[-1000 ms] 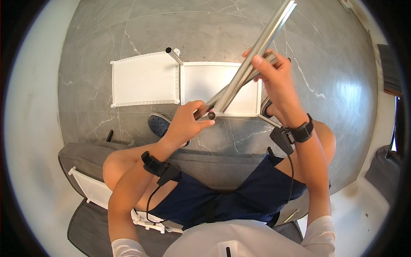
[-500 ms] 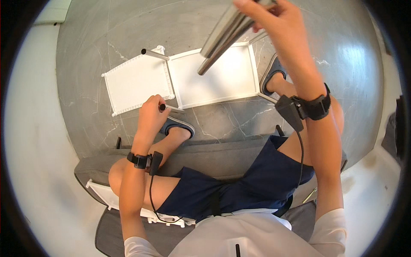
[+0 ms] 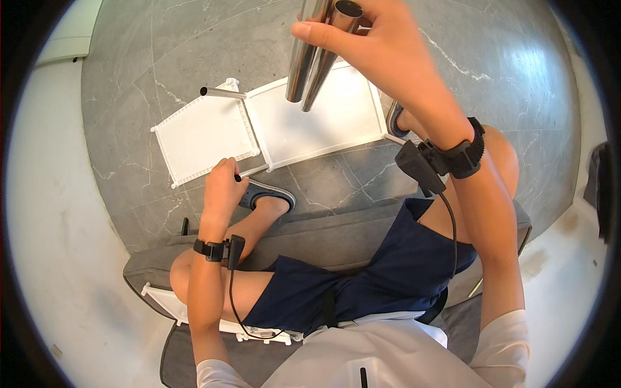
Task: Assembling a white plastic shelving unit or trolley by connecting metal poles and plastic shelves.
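Observation:
My right hand [image 3: 381, 52] is raised at the top and grips metal tubes [image 3: 304, 71], at least two, shiny and hollow-ended, tilted over a white shelf panel [image 3: 362, 139]. That panel has a raised rim and lies on the floor with short metal tubes standing from its corners. One corner tube [image 3: 255, 172], at the near left, has its dark open end in the fingers of my left hand [image 3: 221, 187]. Another corner tube [image 3: 223, 93] rises at the far left. The panel's far right corner is behind my right hand and forearm.
A second white panel [image 3: 204, 136] with a toothed edge lies to the left, against the first. My shoes [image 3: 272, 191] flank the first panel. More white panel parts [image 3: 168, 302] lie beside my left thigh on the grey sofa [image 3: 323, 242]. Wrist straps with black devices and cables are on both arms.
My right hand has moved left with the tubes, which now point more steeply down. My left hand has shifted slightly down and left, staying at the corner tube.

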`<state>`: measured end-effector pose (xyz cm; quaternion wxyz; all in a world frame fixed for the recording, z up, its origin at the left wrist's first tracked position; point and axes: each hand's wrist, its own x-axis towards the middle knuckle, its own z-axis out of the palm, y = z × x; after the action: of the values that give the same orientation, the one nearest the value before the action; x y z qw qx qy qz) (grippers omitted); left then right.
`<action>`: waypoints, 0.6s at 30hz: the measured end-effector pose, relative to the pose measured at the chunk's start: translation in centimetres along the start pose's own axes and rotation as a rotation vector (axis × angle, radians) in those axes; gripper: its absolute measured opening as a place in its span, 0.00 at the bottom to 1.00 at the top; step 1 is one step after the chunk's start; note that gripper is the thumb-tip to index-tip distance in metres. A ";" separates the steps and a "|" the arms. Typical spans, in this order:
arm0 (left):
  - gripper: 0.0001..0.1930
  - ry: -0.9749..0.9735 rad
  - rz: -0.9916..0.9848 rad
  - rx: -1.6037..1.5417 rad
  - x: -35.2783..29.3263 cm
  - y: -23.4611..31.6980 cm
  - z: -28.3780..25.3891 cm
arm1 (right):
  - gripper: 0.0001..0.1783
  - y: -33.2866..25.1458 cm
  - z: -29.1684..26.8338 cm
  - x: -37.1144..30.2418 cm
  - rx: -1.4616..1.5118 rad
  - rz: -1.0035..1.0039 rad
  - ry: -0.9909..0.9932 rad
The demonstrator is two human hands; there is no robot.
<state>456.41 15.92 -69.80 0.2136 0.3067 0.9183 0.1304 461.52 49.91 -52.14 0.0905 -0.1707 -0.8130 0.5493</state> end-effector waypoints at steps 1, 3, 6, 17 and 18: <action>0.14 -0.004 0.002 0.002 0.0 -0.2 0.0 | 0.16 0.3 0.2 0.1 0.002 -0.002 0.001; 0.13 -0.005 0.002 -0.002 -0.2 -0.6 0.5 | 0.17 1.5 0.7 0.2 -0.037 -0.083 0.025; 0.13 -0.006 0.008 0.000 -0.2 -0.6 0.8 | 0.17 1.9 1.0 0.0 -0.031 -0.165 0.047; 0.12 -0.065 0.028 0.035 -0.6 0.1 0.6 | 0.16 1.7 1.5 0.0 -0.056 -0.173 -0.018; 0.12 -0.095 0.012 0.023 -0.7 0.2 0.5 | 0.16 1.5 1.6 0.0 -0.070 -0.203 0.003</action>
<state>457.27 15.73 -69.93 0.2529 0.3204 0.9067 0.1064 461.30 49.06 -54.16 0.1409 -0.0916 -0.8447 0.5081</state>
